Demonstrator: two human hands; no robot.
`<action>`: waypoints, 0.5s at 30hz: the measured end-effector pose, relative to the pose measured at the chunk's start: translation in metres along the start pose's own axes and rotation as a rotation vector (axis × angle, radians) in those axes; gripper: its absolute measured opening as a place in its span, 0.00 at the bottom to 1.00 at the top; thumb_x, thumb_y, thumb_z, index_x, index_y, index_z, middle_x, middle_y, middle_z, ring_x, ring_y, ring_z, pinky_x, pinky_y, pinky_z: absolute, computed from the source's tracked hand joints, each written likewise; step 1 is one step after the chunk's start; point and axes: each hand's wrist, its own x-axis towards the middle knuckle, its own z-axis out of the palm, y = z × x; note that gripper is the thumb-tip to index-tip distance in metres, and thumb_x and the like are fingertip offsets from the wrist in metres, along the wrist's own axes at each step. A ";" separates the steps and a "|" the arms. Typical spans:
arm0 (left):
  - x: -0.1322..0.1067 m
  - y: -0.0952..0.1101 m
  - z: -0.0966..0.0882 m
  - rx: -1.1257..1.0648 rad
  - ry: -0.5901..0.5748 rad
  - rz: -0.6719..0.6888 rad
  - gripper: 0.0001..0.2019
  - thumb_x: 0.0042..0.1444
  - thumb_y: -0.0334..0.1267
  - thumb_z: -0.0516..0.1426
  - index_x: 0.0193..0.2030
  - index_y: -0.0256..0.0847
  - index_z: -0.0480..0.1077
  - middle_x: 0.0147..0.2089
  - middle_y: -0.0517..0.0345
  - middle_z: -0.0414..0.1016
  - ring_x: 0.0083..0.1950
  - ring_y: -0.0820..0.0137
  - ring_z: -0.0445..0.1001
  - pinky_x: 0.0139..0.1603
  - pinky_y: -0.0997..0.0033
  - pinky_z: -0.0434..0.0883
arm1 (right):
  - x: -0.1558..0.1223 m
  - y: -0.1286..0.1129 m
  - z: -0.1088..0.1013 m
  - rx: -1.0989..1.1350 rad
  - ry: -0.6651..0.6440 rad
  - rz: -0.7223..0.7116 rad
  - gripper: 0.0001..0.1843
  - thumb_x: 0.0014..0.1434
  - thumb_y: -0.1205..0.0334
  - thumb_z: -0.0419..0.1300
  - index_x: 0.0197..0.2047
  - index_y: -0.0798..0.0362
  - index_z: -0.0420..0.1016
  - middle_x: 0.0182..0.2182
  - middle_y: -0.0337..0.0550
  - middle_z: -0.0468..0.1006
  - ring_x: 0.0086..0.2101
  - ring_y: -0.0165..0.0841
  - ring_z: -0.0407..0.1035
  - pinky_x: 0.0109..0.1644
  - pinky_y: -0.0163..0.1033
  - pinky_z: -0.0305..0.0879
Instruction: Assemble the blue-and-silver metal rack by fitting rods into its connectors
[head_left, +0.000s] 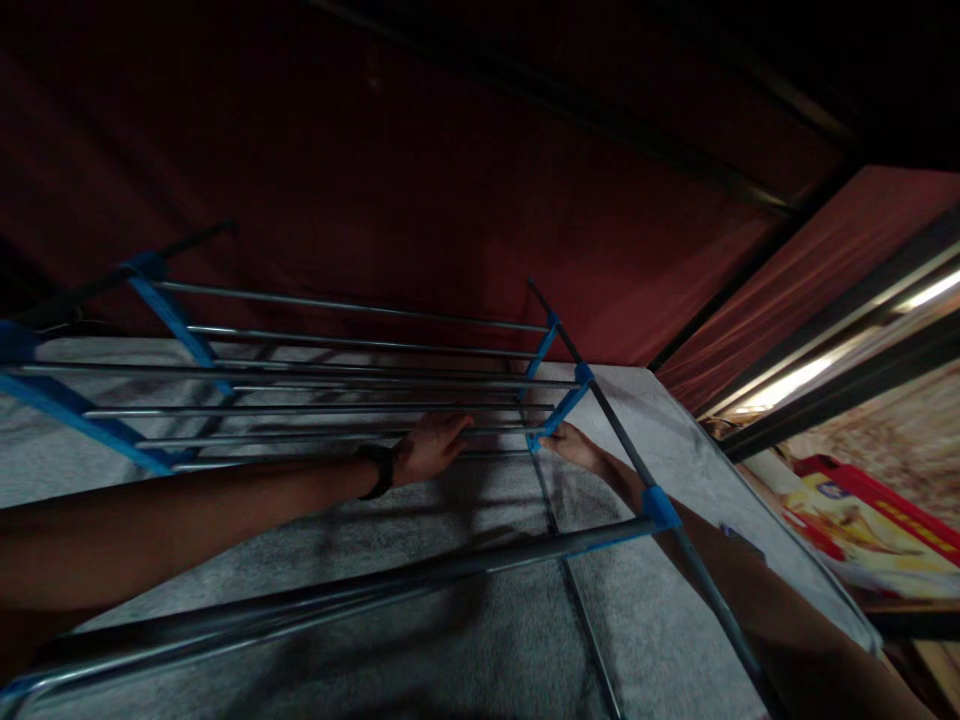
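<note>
A rack of grey metal tubes with blue plastic connectors lies on a grey-white fabric surface, several tubes running left to right. My left hand, with a black band at the wrist, reaches in from the left. Its fingers curl at one of the lower tubes, and the thumb is bent on the near side. On the right, my right hand pinches the lower end of a blue connector where the tubes meet. My right forearm passes behind a slanted side tube.
Close in front, another pair of tubes crosses to a blue joint. Behind the rack rises a dark red fabric wall with dark frame bars. A red and yellow box is at right, beyond the grey-white surface's edge.
</note>
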 end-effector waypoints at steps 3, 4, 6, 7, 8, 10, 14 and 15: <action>-0.003 -0.005 0.001 -0.011 0.033 -0.004 0.19 0.61 0.29 0.53 0.59 0.39 0.67 0.68 0.45 0.68 0.67 0.56 0.69 0.69 0.52 0.67 | -0.004 -0.023 -0.007 0.103 -0.003 -0.050 0.20 0.48 0.44 0.70 0.40 0.46 0.78 0.40 0.44 0.81 0.45 0.47 0.73 0.56 0.54 0.68; -0.005 -0.007 0.002 -0.013 0.041 -0.001 0.20 0.61 0.29 0.53 0.60 0.39 0.67 0.70 0.46 0.66 0.68 0.57 0.68 0.69 0.52 0.67 | -0.004 -0.030 -0.010 0.145 0.016 -0.077 0.20 0.50 0.44 0.70 0.43 0.45 0.78 0.42 0.44 0.81 0.48 0.47 0.72 0.57 0.55 0.67; -0.007 -0.011 0.003 -0.016 0.054 0.015 0.22 0.61 0.29 0.52 0.63 0.40 0.66 0.72 0.47 0.63 0.70 0.58 0.66 0.70 0.53 0.66 | -0.004 -0.042 -0.016 0.209 0.048 -0.118 0.20 0.51 0.45 0.71 0.45 0.42 0.78 0.45 0.43 0.81 0.49 0.48 0.71 0.59 0.55 0.66; -0.008 -0.013 0.004 -0.019 0.060 0.030 0.23 0.62 0.29 0.52 0.64 0.40 0.65 0.73 0.47 0.61 0.71 0.58 0.65 0.71 0.53 0.65 | -0.003 -0.046 -0.018 0.213 0.058 -0.121 0.20 0.50 0.45 0.72 0.45 0.42 0.79 0.44 0.43 0.81 0.49 0.48 0.72 0.59 0.54 0.66; -0.008 -0.015 0.005 -0.023 0.068 0.045 0.24 0.62 0.29 0.51 0.65 0.40 0.64 0.74 0.47 0.60 0.71 0.59 0.64 0.72 0.53 0.64 | -0.001 -0.048 -0.020 0.196 0.066 -0.112 0.19 0.49 0.45 0.72 0.43 0.42 0.79 0.43 0.43 0.81 0.47 0.47 0.72 0.58 0.54 0.66; -0.008 -0.017 0.007 -0.030 0.089 0.057 0.25 0.63 0.29 0.51 0.67 0.40 0.62 0.75 0.46 0.58 0.72 0.59 0.62 0.73 0.53 0.63 | 0.001 -0.048 -0.022 0.149 0.102 -0.084 0.18 0.48 0.45 0.72 0.39 0.45 0.79 0.40 0.43 0.80 0.44 0.45 0.72 0.57 0.53 0.66; -0.011 -0.008 0.005 0.011 0.061 0.050 0.25 0.62 0.27 0.52 0.66 0.36 0.65 0.68 0.44 0.69 0.69 0.58 0.67 0.70 0.55 0.67 | 0.003 -0.040 -0.020 0.110 0.151 -0.083 0.18 0.48 0.46 0.71 0.39 0.46 0.78 0.38 0.41 0.80 0.42 0.42 0.71 0.55 0.50 0.65; -0.013 -0.003 0.002 0.036 0.039 0.064 0.24 0.62 0.26 0.52 0.64 0.36 0.67 0.65 0.44 0.71 0.66 0.59 0.70 0.67 0.57 0.69 | 0.003 -0.038 -0.019 0.113 0.154 -0.088 0.19 0.48 0.45 0.71 0.39 0.47 0.78 0.37 0.41 0.79 0.42 0.42 0.71 0.55 0.49 0.65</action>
